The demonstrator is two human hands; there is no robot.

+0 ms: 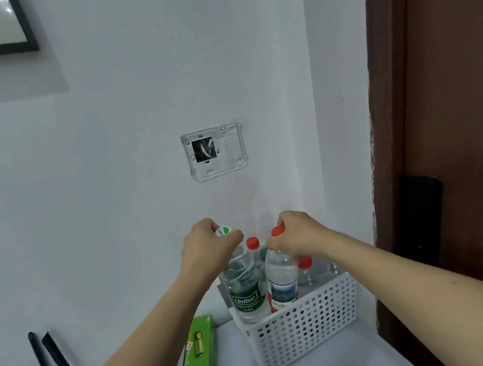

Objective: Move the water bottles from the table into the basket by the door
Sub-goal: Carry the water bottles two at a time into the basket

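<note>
Now our left hand (209, 248) curls round the neck of the green-label bottle (244, 290), and our right hand (294, 233) pinches the red-capped bottle (281, 277) just below its cap. Both bottles stand upright in the white basket (307, 327), beside two other red-capped ones, near the door (455, 85).

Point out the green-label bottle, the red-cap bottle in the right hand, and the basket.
green-label bottle (246, 300): head view, on its label.
red-cap bottle (281, 274): head view, on its clear body.
basket (307, 327): head view, on its perforated front wall.
</note>
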